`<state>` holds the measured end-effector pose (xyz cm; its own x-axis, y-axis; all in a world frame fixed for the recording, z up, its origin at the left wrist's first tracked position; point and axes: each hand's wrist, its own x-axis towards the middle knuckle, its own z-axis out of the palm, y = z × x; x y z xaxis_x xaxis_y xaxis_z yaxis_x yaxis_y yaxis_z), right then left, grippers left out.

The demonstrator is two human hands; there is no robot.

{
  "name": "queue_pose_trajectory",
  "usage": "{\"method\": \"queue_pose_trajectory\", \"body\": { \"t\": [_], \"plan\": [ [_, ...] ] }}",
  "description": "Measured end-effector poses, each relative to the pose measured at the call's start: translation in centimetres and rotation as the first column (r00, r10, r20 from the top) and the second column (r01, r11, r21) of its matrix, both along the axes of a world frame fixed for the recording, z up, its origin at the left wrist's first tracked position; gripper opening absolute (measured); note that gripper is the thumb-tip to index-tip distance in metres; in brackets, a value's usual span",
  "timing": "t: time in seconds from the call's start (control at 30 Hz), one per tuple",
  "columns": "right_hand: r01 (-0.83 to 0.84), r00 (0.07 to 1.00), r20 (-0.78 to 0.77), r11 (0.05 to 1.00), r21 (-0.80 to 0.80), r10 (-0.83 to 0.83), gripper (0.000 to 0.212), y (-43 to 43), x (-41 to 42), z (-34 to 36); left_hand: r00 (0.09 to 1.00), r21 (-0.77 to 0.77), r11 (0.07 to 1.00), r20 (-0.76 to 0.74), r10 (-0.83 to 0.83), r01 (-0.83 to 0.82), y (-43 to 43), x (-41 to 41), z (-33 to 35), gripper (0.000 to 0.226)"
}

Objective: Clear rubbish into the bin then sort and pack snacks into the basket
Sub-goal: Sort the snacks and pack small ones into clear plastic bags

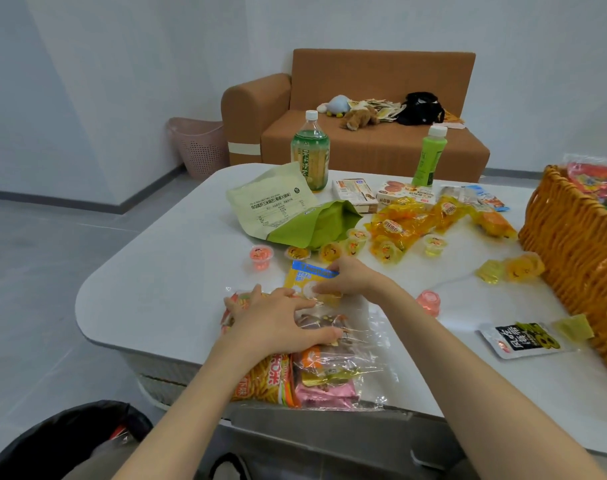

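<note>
My left hand (pixel 277 323) lies with spread fingers on a clear bag of mixed snacks (pixel 329 362) at the table's near edge. Just beyond it, my right hand (pixel 347 277) pinches a small yellow and blue packet (pixel 303 277). A woven orange basket (pixel 572 244) stands at the right with bright packets inside. The bin with a black liner (pixel 70 434) sits on the floor at the lower left. Jelly cups (pixel 261 257) and yellow wrapped cakes (pixel 406 223) are scattered across the white table (pixel 156 289).
Two green pouches (pixel 277 206), two green bottles (pixel 310 150), flat snack boxes (pixel 355 194) and a black and white packet (pixel 523 341) lie on the table. A brown sofa (pixel 364 140) with toys stands behind, a pink basket (pixel 199 147) beside it.
</note>
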<state>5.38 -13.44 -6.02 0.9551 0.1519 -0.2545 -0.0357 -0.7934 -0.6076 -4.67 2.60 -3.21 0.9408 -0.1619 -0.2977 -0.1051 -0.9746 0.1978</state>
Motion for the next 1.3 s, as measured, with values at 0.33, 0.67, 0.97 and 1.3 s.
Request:
{"method": "queue_pose_trajectory", "body": {
  "t": [0.33, 0.67, 0.97, 1.3],
  "plan": [
    [0.139, 0.963, 0.187, 0.950, 0.278, -0.195, 0.019, -6.3, -5.2, 5.4, 0.999, -0.015, 1.000, 0.034, -0.007, 0.008, -1.4, 0.2, 0.3, 0.087],
    [0.273, 0.957, 0.075, 0.957, 0.101, -0.281, 0.017, -18.5, -12.1, 5.8, 0.989, -0.023, 0.992, 0.088, -0.120, 0.122, -4.7, 1.3, 0.2, 0.095],
    [0.148, 0.984, -0.069, 0.967, -0.209, -0.165, 0.023, -24.0, -14.0, 1.8, 0.963, -0.097, 0.980, 0.226, -0.149, 0.175, -7.0, 1.5, -0.2, 0.085],
    [0.074, 0.997, 0.020, 0.970, -0.231, -0.071, 0.027, -21.8, -13.7, 1.9, 0.905, -0.099, 0.975, 0.399, -0.145, 0.200, -7.0, -0.5, 0.1, 0.062]
  ]
}}
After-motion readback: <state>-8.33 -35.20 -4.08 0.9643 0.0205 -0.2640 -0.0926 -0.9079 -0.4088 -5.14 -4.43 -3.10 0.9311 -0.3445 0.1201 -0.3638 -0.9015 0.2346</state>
